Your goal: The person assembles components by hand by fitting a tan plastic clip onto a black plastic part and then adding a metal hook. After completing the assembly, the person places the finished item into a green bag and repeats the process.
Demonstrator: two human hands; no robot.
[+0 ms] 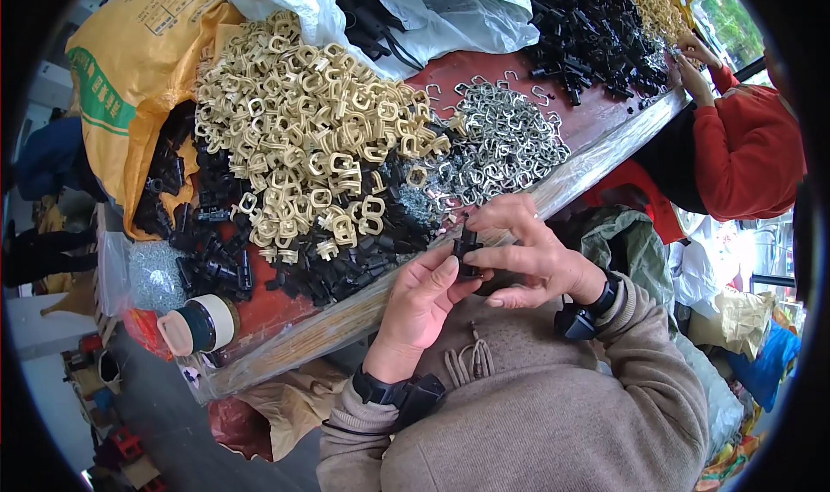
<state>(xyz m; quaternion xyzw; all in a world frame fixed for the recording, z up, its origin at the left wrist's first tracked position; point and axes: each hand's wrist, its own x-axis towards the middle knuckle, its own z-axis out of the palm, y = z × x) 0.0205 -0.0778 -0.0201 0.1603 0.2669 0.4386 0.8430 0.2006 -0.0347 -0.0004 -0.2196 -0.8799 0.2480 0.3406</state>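
Over the table's front edge, my left hand pinches a small black plastic fitting between thumb and fingers, holding it roughly upright. From the right, my right hand reaches across to it with fingers spread; the index and middle fingertips meet or nearly meet the fitting, while the thumb stands away. Just beyond my hands lies a heap of silvery bent-metal loops. To its left rises a large pile of beige plastic rings, with black plastic fittings in front of and under it. Small metal pieces lie between the heaps.
A wooden strip wrapped in clear film edges the red table. At its left corner lies a cylindrical container. A yellow woven sack stands behind. A person in red handles parts at the far right, near more black fittings.
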